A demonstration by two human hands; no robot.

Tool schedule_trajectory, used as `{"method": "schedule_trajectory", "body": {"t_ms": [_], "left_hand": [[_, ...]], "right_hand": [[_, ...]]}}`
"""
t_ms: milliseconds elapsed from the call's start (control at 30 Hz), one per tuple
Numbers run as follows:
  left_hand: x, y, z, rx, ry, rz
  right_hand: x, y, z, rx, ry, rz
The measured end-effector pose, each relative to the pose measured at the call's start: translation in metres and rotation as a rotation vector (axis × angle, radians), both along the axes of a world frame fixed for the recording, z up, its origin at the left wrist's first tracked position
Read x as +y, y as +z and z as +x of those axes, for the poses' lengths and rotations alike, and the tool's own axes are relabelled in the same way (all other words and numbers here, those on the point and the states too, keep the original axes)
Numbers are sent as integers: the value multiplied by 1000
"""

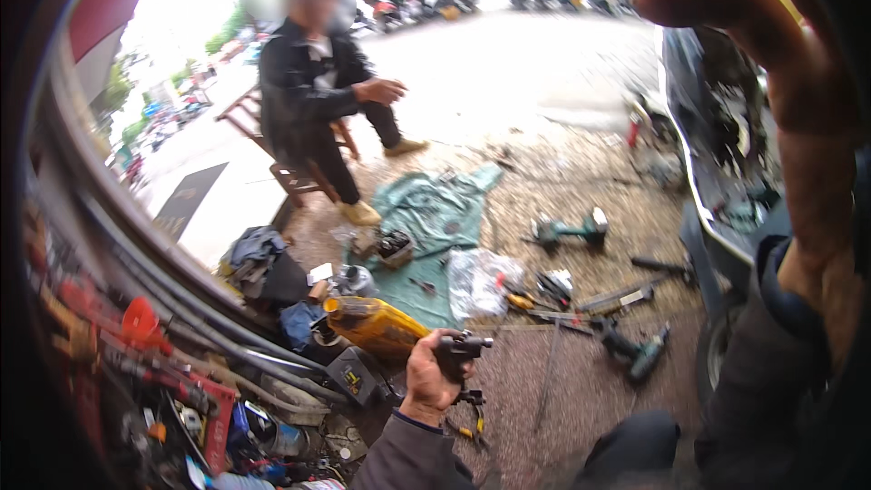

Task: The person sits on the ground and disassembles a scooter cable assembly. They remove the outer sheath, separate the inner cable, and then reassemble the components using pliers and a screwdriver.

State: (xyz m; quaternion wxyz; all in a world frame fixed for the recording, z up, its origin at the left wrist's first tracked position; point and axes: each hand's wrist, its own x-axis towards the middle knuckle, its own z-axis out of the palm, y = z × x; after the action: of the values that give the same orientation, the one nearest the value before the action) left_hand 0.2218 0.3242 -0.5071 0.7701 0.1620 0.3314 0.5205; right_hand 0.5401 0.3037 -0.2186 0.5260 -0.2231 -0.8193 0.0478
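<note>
At the lower middle, my left hand [428, 383] is closed round a small black part [458, 351] with a short metal stub at its right end. Its exact kind does not show. My right hand [726, 14] is raised very close at the upper right, one thick digit pointing left. Its other fingers are cut off or hidden, so its grip cannot be made out. Below that hand stands a scooter [726, 145] with its body panel opened. Just under my left hand lie yellow-handled pliers [476, 425], and a yellow oil bottle [376, 327] lies beyond it.
Cordless tools, a green drill [570, 230] and another [635, 349], lie on the ground among hand tools. A green cloth [426, 209] and a clear plastic bag [481, 279] spread near a seated person [313, 100]. Clutter with an orange funnel [143, 325] fills the lower left.
</note>
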Motion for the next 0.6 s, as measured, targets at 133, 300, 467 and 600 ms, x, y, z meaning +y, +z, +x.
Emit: {"method": "schedule_trajectory", "body": {"t_ms": [133, 300, 467, 600], "left_hand": [[9, -7, 2, 34, 0, -16], [12, -22, -5, -32, 15, -26], [12, -16, -7, -63, -15, 46], [10, -20, -4, 11, -5, 37]], "right_hand": [[12, -11, -8, -36, 61, -25], [20, -48, -16, -76, 103, -107], [10, -52, -27, -59, 136, -131], [8, -46, -37, -35, 175, -105]]}}
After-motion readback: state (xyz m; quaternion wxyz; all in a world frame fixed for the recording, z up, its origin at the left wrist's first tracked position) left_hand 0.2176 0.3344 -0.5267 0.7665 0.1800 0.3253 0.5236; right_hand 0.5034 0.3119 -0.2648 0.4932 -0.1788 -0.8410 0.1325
